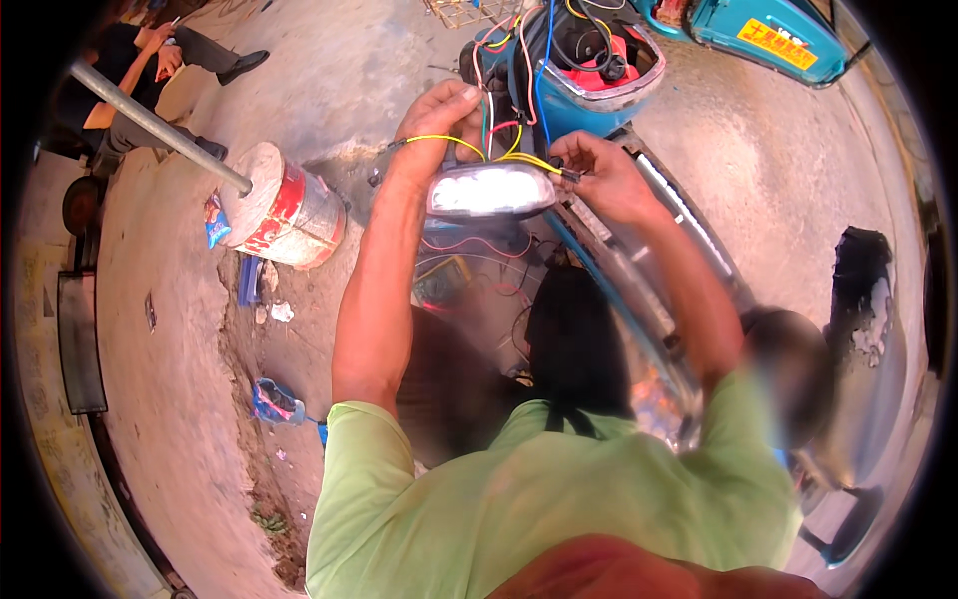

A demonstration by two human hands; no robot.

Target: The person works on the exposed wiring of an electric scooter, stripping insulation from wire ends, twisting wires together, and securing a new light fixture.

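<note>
A lit lamp unit (491, 192) with a bright white face sits between my hands, above my knees. Thin yellow wires (517, 157) run out behind it, among pink, blue and green ones. My right hand (606, 178) is closed at the lamp's right end, fingertips pinching the yellow wires near their black connector (570, 175). On the other side, my left hand (435, 122) is curled beside the wire bundle, thumb raised. A yellow wire with a dark end crosses its wrist. What its fingers grip behind the wires is hidden.
Ahead stands a teal vehicle housing (599, 112) with a red part inside. A teal panel (768, 42) with a yellow label lies far right. At left, a metal pole (165, 130) rises from a concrete-filled bucket (299, 215). Another person (125, 85) sits at far left.
</note>
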